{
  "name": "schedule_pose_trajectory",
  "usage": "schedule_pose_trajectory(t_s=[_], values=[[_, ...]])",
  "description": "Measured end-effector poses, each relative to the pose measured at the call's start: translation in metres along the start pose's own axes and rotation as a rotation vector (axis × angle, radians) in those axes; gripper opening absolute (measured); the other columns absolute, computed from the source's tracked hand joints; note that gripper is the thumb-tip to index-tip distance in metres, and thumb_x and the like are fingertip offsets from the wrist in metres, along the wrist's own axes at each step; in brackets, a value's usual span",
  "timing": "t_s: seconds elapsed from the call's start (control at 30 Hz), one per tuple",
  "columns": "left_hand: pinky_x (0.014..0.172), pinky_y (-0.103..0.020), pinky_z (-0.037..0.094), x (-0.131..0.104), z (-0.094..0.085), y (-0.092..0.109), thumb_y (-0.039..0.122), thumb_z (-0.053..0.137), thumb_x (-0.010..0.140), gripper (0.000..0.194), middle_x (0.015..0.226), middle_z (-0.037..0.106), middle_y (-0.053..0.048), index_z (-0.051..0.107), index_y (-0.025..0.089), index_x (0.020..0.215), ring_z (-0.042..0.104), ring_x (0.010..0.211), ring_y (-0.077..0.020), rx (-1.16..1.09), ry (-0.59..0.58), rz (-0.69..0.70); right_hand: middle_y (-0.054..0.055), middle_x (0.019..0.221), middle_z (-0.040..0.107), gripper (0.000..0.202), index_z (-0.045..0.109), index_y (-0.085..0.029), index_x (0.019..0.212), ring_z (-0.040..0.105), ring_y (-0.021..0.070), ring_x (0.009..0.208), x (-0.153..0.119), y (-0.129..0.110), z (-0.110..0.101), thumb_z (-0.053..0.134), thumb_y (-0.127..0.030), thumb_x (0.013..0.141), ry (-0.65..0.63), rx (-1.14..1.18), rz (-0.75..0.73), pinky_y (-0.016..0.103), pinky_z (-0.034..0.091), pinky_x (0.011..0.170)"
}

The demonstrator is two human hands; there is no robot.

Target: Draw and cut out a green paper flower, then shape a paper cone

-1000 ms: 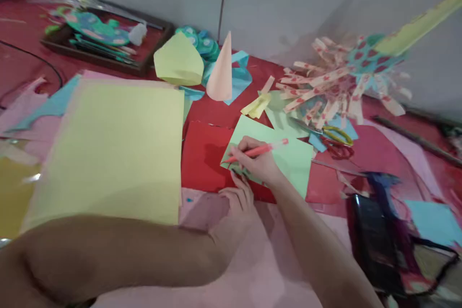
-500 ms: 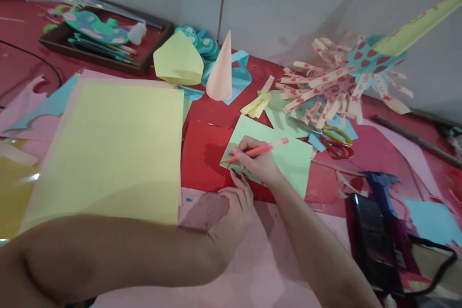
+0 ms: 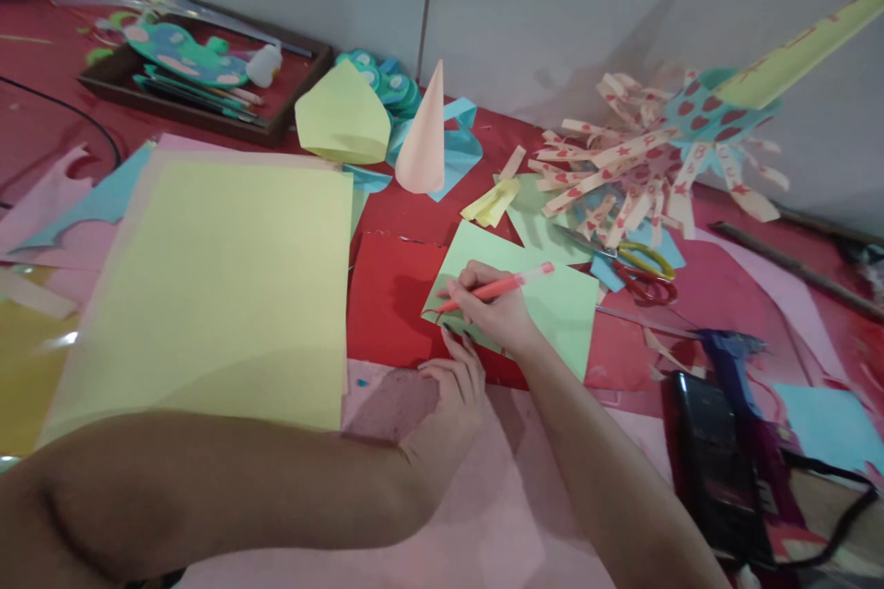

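My right hand (image 3: 492, 302) is closed around a red felt-tip pen (image 3: 501, 286), its tip down on a light green sheet of paper (image 3: 559, 313). Red curved strokes show at the sheet's left corner, by the pen tip. Just below, my left hand (image 3: 452, 391) lies with fingers stretched out, the fingertips at the green sheet's lower edge. Under the green sheet is a red sheet (image 3: 387, 299). Large pale pink paper (image 3: 511, 497) spreads beneath both forearms.
Left lies a big yellow sheet (image 3: 227, 285). Behind stand a pink paper cone (image 3: 423, 143) and a brown tray (image 3: 186, 118) of tools. At right are scissors (image 3: 645, 271), a glue gun (image 3: 736, 368), a black phone-like object (image 3: 718, 460) and a fringed paper piece (image 3: 622, 156).
Almost nothing differs. Both hands, the pen and the green sheet keep nearly the same place, and the whole view has shifted very slightly.
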State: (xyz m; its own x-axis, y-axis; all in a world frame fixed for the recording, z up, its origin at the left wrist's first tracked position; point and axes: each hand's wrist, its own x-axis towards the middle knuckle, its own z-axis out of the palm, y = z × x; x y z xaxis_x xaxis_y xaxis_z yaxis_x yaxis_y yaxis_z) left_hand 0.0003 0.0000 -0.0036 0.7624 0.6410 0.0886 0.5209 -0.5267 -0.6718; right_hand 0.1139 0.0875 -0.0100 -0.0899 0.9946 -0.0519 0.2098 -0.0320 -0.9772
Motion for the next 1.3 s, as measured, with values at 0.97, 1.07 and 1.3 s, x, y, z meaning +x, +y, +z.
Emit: schedule_pose_trajectory(t_s=[0.97, 1.07, 1.3], values=[[0.059, -0.028, 0.051, 0.0005, -0.0023, -0.0032, 0.003, 0.044, 0.074, 0.037, 0.096, 0.070, -0.013, 0.068, 0.008, 0.102, 0.062, 0.065, -0.0149, -0.105, 0.023, -0.046, -0.005, 0.045, 0.043, 0.038, 0.038, -0.022, 0.055, 0.055, 0.0134, 0.053, -0.0015, -0.0063, -0.0023, 0.058, -0.043, 0.080, 0.022, -0.046, 0.036, 0.025, 0.040, 0.051], [0.059, -0.029, 0.051, 0.0006, -0.0026, -0.0031, 0.004, 0.044, 0.074, 0.036, 0.095, 0.070, -0.014, 0.068, 0.007, 0.100, 0.062, 0.064, -0.0151, -0.110, 0.026, -0.046, -0.006, 0.044, 0.045, 0.037, 0.040, -0.021, 0.055, 0.050, 0.0109, 0.047, -0.0013, -0.0070, -0.0021, 0.058, -0.042, 0.080, -0.002, -0.064, 0.038, 0.024, 0.036, 0.047], [0.060, -0.029, 0.051, 0.0010, -0.0023, -0.0039, 0.006, 0.042, 0.076, 0.037, 0.096, 0.070, -0.012, 0.068, 0.011, 0.101, 0.062, 0.065, -0.0147, -0.095, 0.030, -0.035, -0.006, 0.046, 0.044, 0.038, 0.038, -0.021, 0.056, 0.045, 0.0091, 0.045, -0.0015, -0.0046, -0.0009, 0.057, -0.043, 0.081, -0.027, -0.089, 0.026, 0.022, 0.035, 0.044]])
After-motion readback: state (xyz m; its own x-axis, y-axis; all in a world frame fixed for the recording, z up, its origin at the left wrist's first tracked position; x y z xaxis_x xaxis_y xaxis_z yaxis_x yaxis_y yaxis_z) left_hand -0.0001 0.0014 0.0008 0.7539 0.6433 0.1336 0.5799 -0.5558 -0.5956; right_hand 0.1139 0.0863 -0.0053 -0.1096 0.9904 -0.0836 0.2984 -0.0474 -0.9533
